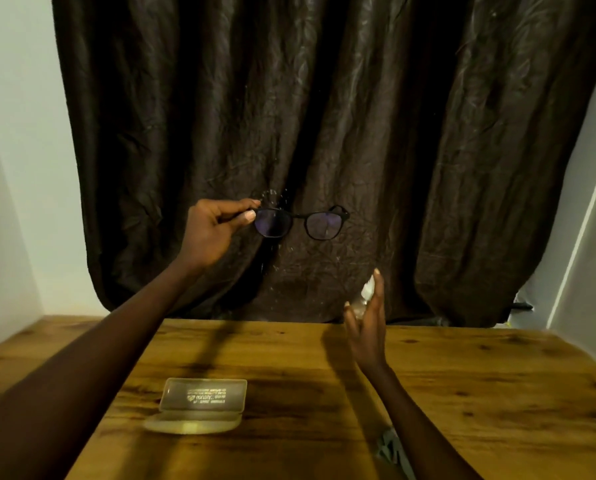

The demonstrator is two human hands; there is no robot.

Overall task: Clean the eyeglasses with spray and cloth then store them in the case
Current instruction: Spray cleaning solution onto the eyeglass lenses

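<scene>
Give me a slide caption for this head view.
Left hand holds eyeglasses aloft, right hand aims spray bottle; open case waits below.

Your eyeglasses point(298, 223), black-framed with dark purplish lenses, hang level in the air above the far table edge, lenses facing you, droplets scattered around them. Your spray bottle point(366, 295), small, clear and white-topped, sits lower to their right. Your translucent case point(199, 405) lies open on the table; your grey cloth point(392, 448) lies crumpled near its right.
</scene>
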